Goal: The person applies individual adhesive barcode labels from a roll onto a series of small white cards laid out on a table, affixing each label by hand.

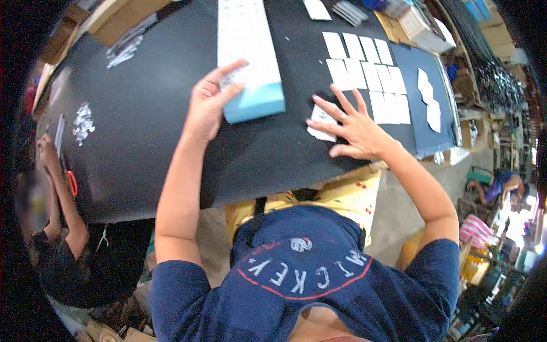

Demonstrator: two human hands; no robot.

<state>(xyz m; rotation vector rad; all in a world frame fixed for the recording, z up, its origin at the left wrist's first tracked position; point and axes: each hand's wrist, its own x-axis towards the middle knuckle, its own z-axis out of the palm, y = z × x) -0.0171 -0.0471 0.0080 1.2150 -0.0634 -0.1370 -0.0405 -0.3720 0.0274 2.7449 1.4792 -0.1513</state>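
Note:
A long white sheet or strip with a light-blue end [254, 104] and faint print lies on the black table. My left hand [208, 105] is at its left edge, thumb and forefinger bent round a small greyish patterned piece [235, 75]; I cannot tell what that piece is. My right hand [359, 128] is open with fingers spread, reaching over a small white card [323, 121] with a dark mark, its fingertips overlapping the card. Just beyond that hand, rows of white cards [364, 74] lie side by side, some overlapping.
Small shiny pieces [83, 123] form a pile on the left of the black table [148, 154]. Orange-handled scissors [72, 183] lie near another person's arm [65, 199]. More white cards [428, 100] rest on a dark-blue sheet at right. Boxes [421, 28] stand along the far edge.

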